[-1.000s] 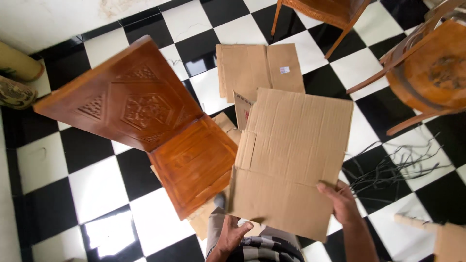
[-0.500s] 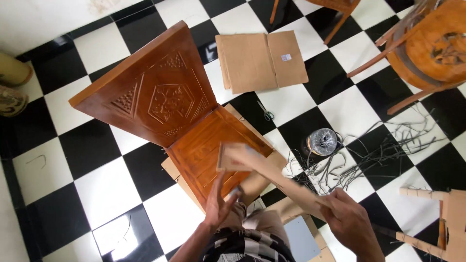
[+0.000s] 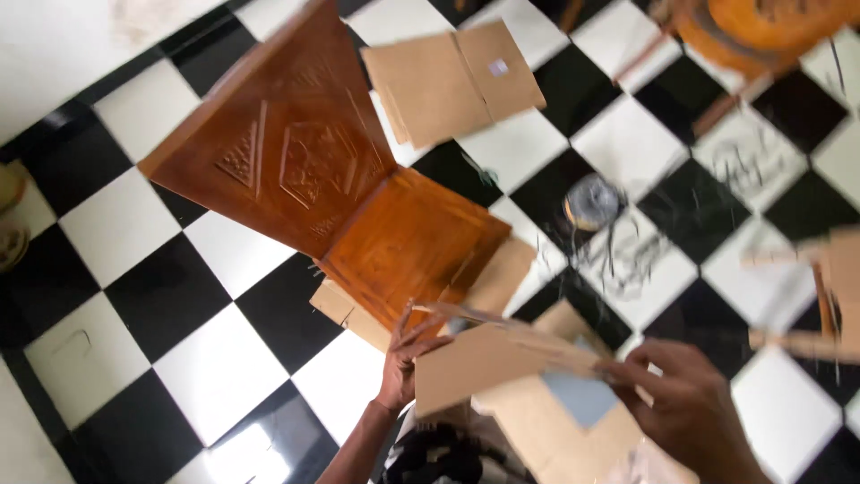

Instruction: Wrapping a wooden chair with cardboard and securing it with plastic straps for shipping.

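Lying nearly flat between both hands, the cardboard sheet (image 3: 488, 357) runs with its long axis left to right across the lower middle of the view, its far edge tipped slightly up toward the wooden chair (image 3: 340, 197). The left hand (image 3: 403, 358) pinches the sheet's left edge, fingers (image 3: 405, 324) spread upward along it; the right hand (image 3: 685, 403) grips the right end, fingers curled, though blur hides the exact hold. Half a second ago the sheet was seen almost edge-on, slanting down to the right over the chair seat; now its broad tan face shows and it sits lower and closer to the body. The view has also swung, so the chair stands higher and further left in frame. The sheet is plain corrugated board, matte brown, with a crease and a loose flap. The chair is glossy reddish wood with a carved back, resting on more cardboard pieces (image 3: 345, 305). Beyond it a folded box (image 3: 452, 81) lies on the black-and-white tiled floor (image 3: 134, 224), near a silvery spool (image 3: 591, 202) and scattered dark strips (image 3: 627, 255).
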